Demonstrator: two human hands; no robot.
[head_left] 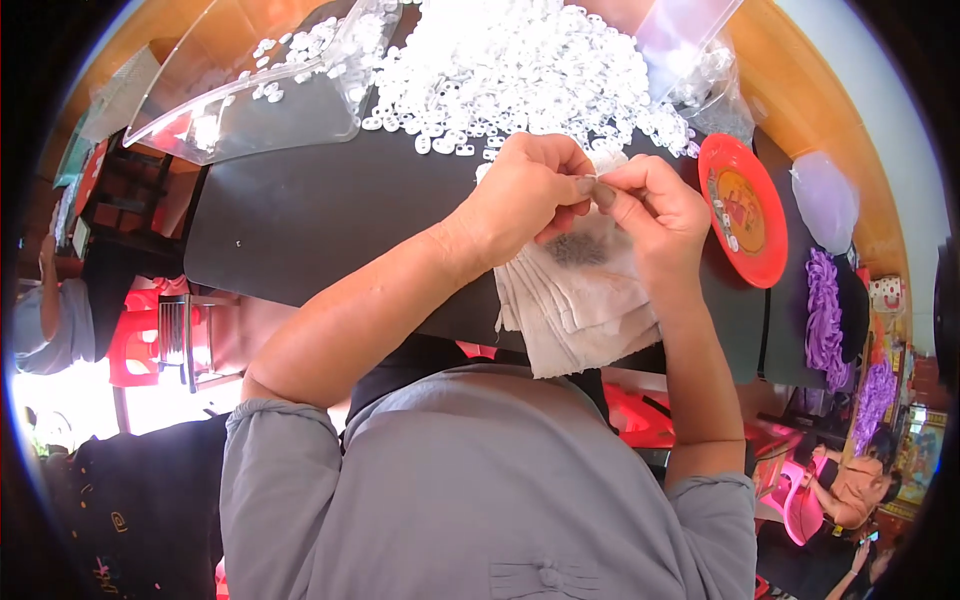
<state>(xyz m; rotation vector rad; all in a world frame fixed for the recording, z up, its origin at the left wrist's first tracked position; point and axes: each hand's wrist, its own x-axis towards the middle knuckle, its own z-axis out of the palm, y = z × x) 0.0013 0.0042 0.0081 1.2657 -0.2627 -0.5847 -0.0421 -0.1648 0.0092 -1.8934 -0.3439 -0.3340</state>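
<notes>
My left hand (pixel 525 200) and my right hand (pixel 660 210) meet at the fingertips above the table. Both are closed in a pinch, thumbs against fingers, and whatever they hold is too small to make out. Beneath them lies a folded off-white cloth (pixel 585 320), hanging over the table's near edge. A dark grey patch of tiny bits (pixel 580 249) shows on the cloth, partly hidden by my hands. Just beyond my fingers spreads a large heap of small white oval plastic pieces with holes (pixel 510 75). To the right of my right hand is a red plate (pixel 775 255) with a few pieces at its left side.
On the dark table (pixel 300 220), a clear plastic bin (pixel 240 145) at the far left holds more white pieces. Clear plastic bags (pixel 715 85) lie at the far right. Purple bundles (pixel 825 320) hang at the right. Other people sit at the left and lower right.
</notes>
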